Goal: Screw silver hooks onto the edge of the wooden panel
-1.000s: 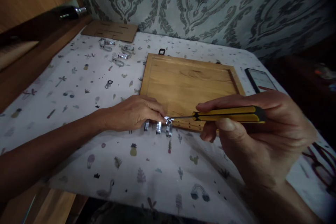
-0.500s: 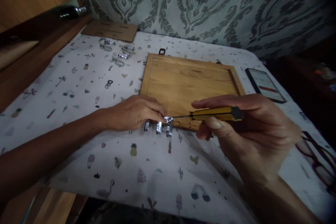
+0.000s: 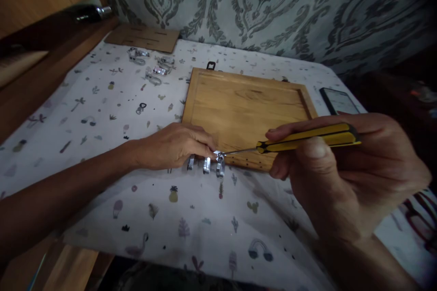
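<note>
My right hand (image 3: 348, 173) grips a screwdriver (image 3: 307, 139) with a yellow and black handle, its fingers closed round it. The thin shaft points left, slightly downward, and its tip meets the rightmost silver metal hook (image 3: 220, 169). That hook sits at the near edge of a framed wooden board (image 3: 246, 109) lying flat. My left hand (image 3: 177, 146) rests over the board's near left corner, fingers closed and fingertips pressed at the same hook. Two more metal hooks (image 3: 206, 165) hang beside it along the edge. Small dark holes line the edge to their right.
Several loose metal hooks (image 3: 153, 77) lie at the back left near a cardboard piece (image 3: 143, 37). A phone (image 3: 337, 101) is right of the board, partly behind my right hand. Glasses (image 3: 419, 218) lie at the right edge. The patterned tablecloth (image 3: 153, 232) meets a wall behind.
My right hand has shifted right and turned, so the screwdriver's handle end is higher and farther right. More of the phone and glasses is covered. My left hand has stayed put.
</note>
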`<state>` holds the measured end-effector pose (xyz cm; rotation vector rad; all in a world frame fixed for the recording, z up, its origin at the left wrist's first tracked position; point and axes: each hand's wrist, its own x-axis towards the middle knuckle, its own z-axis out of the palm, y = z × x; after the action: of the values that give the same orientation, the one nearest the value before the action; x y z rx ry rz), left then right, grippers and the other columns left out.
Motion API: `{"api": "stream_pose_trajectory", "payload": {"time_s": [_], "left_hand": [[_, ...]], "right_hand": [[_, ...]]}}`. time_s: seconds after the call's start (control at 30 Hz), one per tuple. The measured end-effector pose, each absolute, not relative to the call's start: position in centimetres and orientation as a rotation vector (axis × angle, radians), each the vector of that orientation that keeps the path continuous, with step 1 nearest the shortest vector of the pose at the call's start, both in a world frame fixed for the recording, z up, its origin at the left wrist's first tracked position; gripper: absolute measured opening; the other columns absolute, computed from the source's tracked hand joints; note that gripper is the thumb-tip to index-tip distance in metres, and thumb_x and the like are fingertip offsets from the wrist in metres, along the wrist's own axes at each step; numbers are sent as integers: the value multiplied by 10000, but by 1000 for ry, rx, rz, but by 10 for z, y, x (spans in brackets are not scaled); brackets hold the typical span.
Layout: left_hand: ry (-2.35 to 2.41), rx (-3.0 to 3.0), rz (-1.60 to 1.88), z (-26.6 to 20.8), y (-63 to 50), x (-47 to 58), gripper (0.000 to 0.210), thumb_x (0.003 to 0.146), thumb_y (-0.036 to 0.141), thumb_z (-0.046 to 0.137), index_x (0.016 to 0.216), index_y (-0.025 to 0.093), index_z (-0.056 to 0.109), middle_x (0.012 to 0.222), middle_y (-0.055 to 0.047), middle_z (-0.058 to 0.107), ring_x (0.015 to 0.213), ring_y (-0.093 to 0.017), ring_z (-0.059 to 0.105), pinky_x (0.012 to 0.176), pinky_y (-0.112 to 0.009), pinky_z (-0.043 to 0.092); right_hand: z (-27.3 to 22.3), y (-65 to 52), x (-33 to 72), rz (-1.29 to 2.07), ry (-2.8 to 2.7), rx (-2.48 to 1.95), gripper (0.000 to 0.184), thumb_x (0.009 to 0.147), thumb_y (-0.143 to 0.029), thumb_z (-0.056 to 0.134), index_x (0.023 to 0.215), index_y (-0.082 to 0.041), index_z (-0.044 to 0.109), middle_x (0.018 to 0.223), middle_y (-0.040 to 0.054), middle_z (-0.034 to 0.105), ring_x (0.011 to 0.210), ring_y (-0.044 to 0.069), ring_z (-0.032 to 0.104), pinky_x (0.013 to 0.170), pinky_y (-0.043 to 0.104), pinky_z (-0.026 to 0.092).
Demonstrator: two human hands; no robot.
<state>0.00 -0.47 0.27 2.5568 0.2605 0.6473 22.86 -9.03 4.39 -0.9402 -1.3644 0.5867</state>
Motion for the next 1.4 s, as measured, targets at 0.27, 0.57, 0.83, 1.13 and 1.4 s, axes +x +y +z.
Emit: {"api": "stream_pose_trajectory", "payload": {"time_s": [0.27, 0.57, 0.83, 1.13, 1.4], "left_hand": [[266, 2554, 638, 3, -5, 0, 229, 1006, 140, 560, 1073, 196, 772, 1130, -87, 762, 1009, -167, 707, 831, -272, 562], [242, 2570, 675, 3, -5, 1, 250, 1009, 124, 533, 1054, 181, 772, 1112, -94, 764, 991, -168, 711, 823, -263, 558], [234, 2569, 665, 4, -5, 1, 280, 1006, 88, 504, 1058, 169, 767, 1110, -94, 762, 992, -170, 712, 816, -270, 559], [242, 2567, 653, 6, -5, 1, 253, 1013, 128, 523, 1071, 156, 767, 1122, -106, 759, 998, -176, 712, 824, -276, 562], [255, 2579, 657, 4, -5, 1, 233, 1009, 149, 549, 1054, 198, 773, 1106, -88, 766, 994, -170, 714, 831, -276, 562]], "right_hand": [[43, -91, 227, 595, -1354, -979, 72, 880, -234, 747, 925, -255, 694, 898, 31, 763, 418, 147, 569, 364, 340, 411], [47, -91, 226, 586, -1391, -967, 73, 884, -212, 748, 920, -247, 695, 883, 7, 757, 431, 135, 590, 389, 337, 456], [50, -92, 226, 655, -1410, -962, 74, 884, -273, 760, 955, -272, 740, 888, 5, 757, 458, 132, 610, 392, 306, 501], [52, -93, 228, 680, -1491, -957, 65, 919, -279, 726, 955, -235, 757, 970, 27, 747, 487, 101, 655, 399, 262, 535], [51, -90, 228, 736, -1451, -899, 117, 887, -235, 765, 876, -193, 656, 929, 30, 792, 481, 100, 666, 422, 241, 550]]}}
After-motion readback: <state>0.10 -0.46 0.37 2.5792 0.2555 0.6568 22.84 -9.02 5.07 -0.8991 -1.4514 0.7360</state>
